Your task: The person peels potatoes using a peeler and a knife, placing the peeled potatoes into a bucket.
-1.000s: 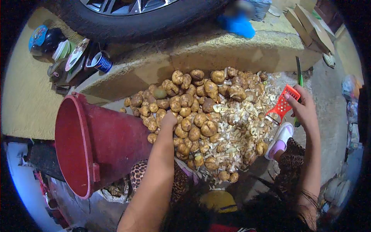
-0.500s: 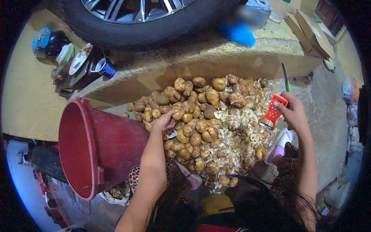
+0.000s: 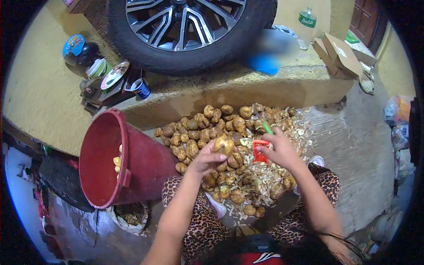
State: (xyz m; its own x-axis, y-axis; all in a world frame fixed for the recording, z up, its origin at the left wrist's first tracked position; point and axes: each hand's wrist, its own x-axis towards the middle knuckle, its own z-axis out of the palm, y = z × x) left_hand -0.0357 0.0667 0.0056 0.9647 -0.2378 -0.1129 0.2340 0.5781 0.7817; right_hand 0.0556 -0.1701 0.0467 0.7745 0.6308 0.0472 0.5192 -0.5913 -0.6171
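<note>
My left hand (image 3: 205,160) is closed around a brown potato (image 3: 224,144), raised over the heap. Part of its skin shows paler. In my right hand (image 3: 285,150) are an orange-red peeler (image 3: 260,155) with a perforated flat body and a knife with a green handle (image 3: 267,128); the knife's blade is hard to make out. The peeler is just right of the potato, apart from it. Below both hands lies a pile of unpeeled potatoes (image 3: 192,149), with pale peelings (image 3: 260,181) scattered to its right.
A large red bucket (image 3: 152,152) lies tipped at the left, a few pale peeled potatoes (image 3: 117,161) inside. Behind the pile runs a concrete ledge (image 3: 229,90) bearing a car wheel (image 3: 185,62), a blue cup (image 3: 141,88), a cardboard box (image 3: 340,55) and a plastic bottle (image 3: 306,26).
My left hand has lifted a potato from the pile. My right hand has come left and inward with the peeler and knife. The camera view has tilted up, and pale potatoes in the bucket now show.
</note>
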